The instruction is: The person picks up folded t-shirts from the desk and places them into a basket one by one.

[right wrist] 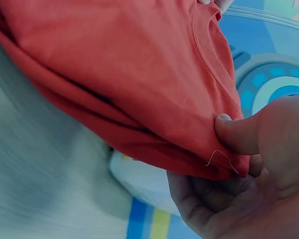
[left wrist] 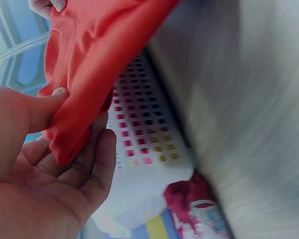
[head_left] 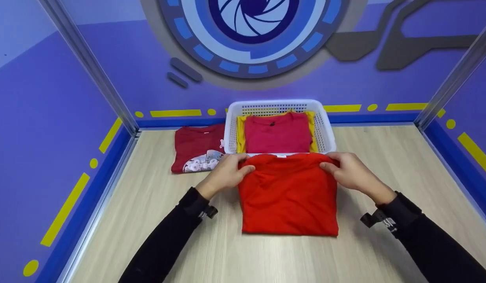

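Note:
A folded orange-red T-shirt point(head_left: 288, 196) hangs between both hands in front of the basket, its collar edge uppermost. My left hand point(head_left: 227, 173) pinches its upper left corner, thumb on the near face and fingers behind, as the left wrist view also shows. At the upper right corner my right hand point(head_left: 351, 171) pinches the cloth the same way; a loose thread lies near that thumb in the right wrist view. Just beyond stands a white plastic basket point(head_left: 280, 104), holding a folded crimson shirt point(head_left: 278, 133) on top of yellow cloth point(head_left: 241, 135).
Left of the basket a folded dark red shirt point(head_left: 191, 143) with a white floral print lies on the wooden tabletop point(head_left: 148, 220). Blue-purple panels with metal corner posts point(head_left: 91, 67) enclose the table at the back and both sides.

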Demonstrator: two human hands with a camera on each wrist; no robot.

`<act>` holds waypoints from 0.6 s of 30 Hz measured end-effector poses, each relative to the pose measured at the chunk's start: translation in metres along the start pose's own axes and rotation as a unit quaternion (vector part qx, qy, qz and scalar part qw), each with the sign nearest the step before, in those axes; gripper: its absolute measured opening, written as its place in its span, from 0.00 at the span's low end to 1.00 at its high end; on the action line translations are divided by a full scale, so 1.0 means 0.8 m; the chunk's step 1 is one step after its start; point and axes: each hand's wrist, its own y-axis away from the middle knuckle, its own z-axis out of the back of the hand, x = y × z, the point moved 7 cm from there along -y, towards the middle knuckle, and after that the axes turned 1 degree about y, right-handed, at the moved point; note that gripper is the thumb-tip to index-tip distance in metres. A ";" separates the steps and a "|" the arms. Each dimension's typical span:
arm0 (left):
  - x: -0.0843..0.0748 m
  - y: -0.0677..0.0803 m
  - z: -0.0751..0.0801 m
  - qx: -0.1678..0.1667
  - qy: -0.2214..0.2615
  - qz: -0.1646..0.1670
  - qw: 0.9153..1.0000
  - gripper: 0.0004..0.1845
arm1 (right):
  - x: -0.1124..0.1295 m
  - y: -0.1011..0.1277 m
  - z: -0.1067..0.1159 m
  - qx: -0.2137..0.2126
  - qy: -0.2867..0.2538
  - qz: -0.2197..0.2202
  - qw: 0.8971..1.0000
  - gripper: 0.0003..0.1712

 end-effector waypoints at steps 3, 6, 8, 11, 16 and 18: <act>-0.008 0.000 0.007 -0.001 0.007 -0.004 1.000 0.07 | 0.007 0.002 0.009 -0.004 -0.004 0.000 1.000 0.15; -0.016 0.001 0.015 -0.005 0.018 -0.008 1.000 0.08 | 0.012 0.003 0.018 -0.009 -0.009 -0.003 1.000 0.15; -0.021 0.002 0.021 -0.010 0.024 -0.012 1.000 0.08 | 0.017 0.004 0.024 -0.016 -0.007 0.001 1.000 0.14; -0.029 0.001 0.033 -0.020 0.033 -0.015 0.999 0.10 | 0.026 0.003 0.035 -0.030 -0.004 0.011 0.999 0.14; -0.045 -0.007 0.060 -0.042 0.043 -0.024 0.998 0.10 | 0.045 -0.001 0.058 -0.052 -0.003 0.022 0.998 0.16; -0.053 -0.011 0.073 -0.050 0.042 -0.032 0.997 0.10 | 0.055 -0.002 0.068 -0.064 0.001 0.030 0.998 0.14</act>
